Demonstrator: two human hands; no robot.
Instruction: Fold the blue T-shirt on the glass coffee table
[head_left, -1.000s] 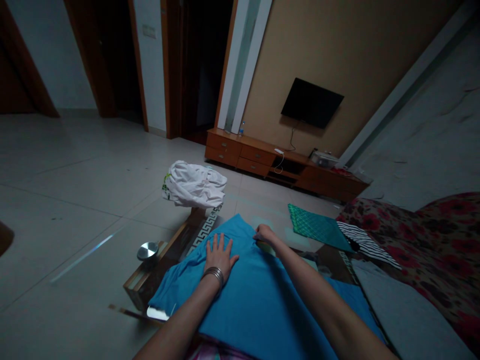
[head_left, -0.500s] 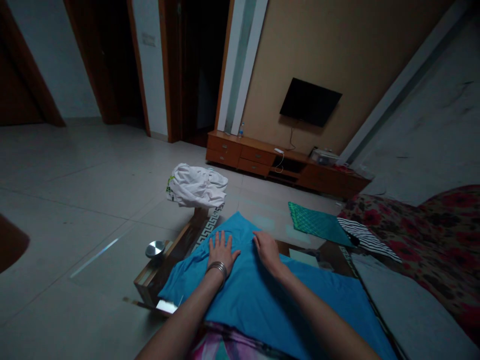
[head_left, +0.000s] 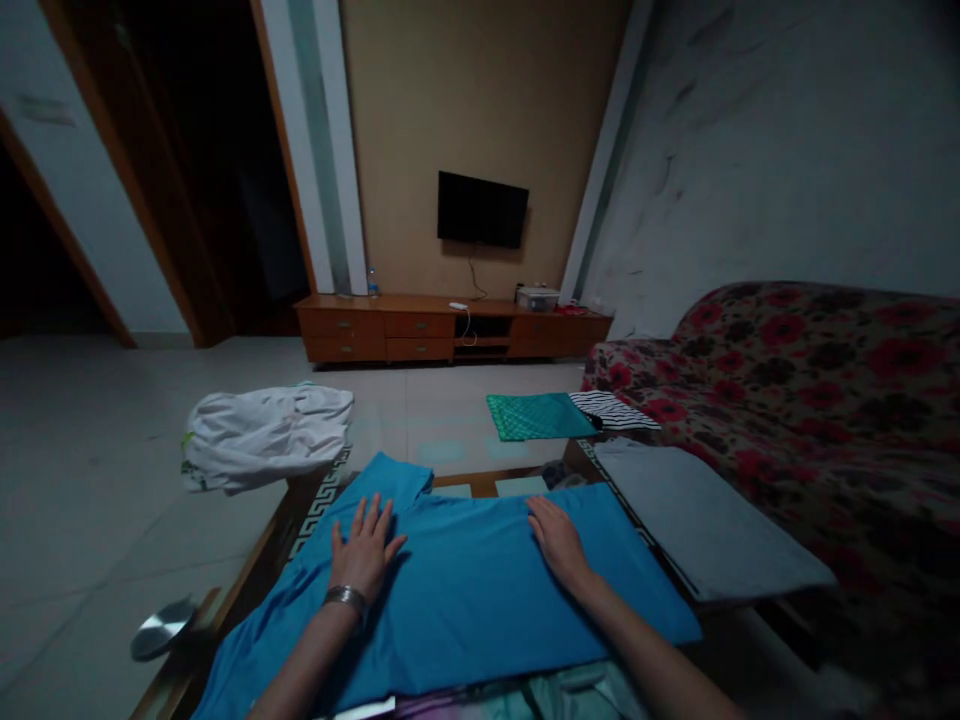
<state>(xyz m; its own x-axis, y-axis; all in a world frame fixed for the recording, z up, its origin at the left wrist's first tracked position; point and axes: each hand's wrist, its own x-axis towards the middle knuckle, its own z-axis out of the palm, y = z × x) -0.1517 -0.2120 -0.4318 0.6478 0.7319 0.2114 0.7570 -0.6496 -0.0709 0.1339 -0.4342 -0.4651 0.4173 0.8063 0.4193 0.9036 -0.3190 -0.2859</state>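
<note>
A blue T-shirt [head_left: 465, 590] lies spread over a low table with a patterned border [head_left: 315, 510]. One sleeve points away from me at the upper left, and the shirt's body stretches to the right. My left hand [head_left: 364, 550], with bracelets on its wrist, rests palm down near that sleeve with its fingers spread. Toward the shirt's far edge, my right hand [head_left: 559, 540] lies on the cloth, fingers extended and close together. Some colourful fabric [head_left: 510, 700] shows below the shirt's near edge.
Bunched white clothing [head_left: 270, 430] sits at the table's far left corner. Folded grey cloth [head_left: 705, 520] lies on the right, with green cloth [head_left: 536, 415] and striped cloth [head_left: 615, 410] beyond. A round metal object [head_left: 161, 630] is at the left edge; a floral sofa [head_left: 825, 370] stands right.
My right hand has moved right along the shirt and its bent fingers have straightened. The shirt's far edge now lies straighter. My left hand stays flat; the view has turned right and levelled.
</note>
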